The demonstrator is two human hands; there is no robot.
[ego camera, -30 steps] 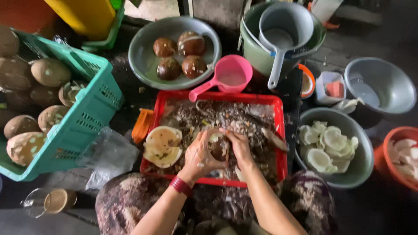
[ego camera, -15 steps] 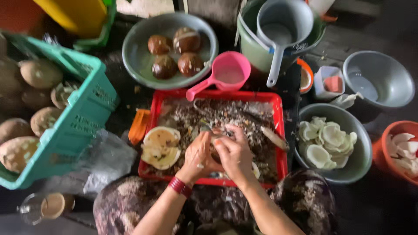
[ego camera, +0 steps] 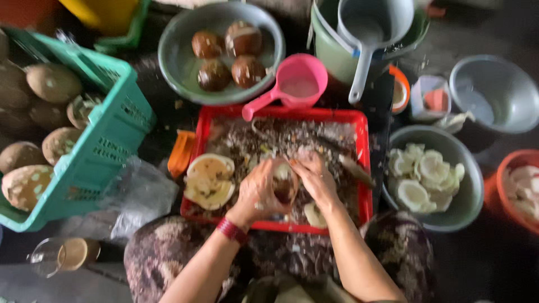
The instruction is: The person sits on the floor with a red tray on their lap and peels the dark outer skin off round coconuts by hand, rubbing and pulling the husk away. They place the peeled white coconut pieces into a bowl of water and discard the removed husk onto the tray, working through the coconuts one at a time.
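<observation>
Coconut in hand: a small brown coconut, partly cut open with pale flesh showing, held just above the middle of the red tray; the picture is blurred, so the cut itself cannot be read.
Left hand: fingers curled around the left side of the coconut, gripping it; a red band sits on the wrist.
Right hand: fingers bent over the coconut's right side and top, pressing on it; whether a tool is in this hand I cannot tell.
Done, as it looks: a grey bowl to the right holds a heap of white peeled pieces; pale husk halves lie at the tray's left end; brown shavings cover the tray floor.
Left, as it looks: four brown shelled nuts wait in the green bowl beyond the tray, and a teal crate at the left holds many whole husked ones; I judge the work well short of half through.
Edges: the tray's rim fences the hands on all sides; the near rim lies just before the person's lap.
Close neighbours: a pink scoop touches the tray's far rim; a green bucket with a grey ladle stands behind it.
Open room: little; bowls crowd the right, the crate the left. The freest path is straight up from the tray.
</observation>
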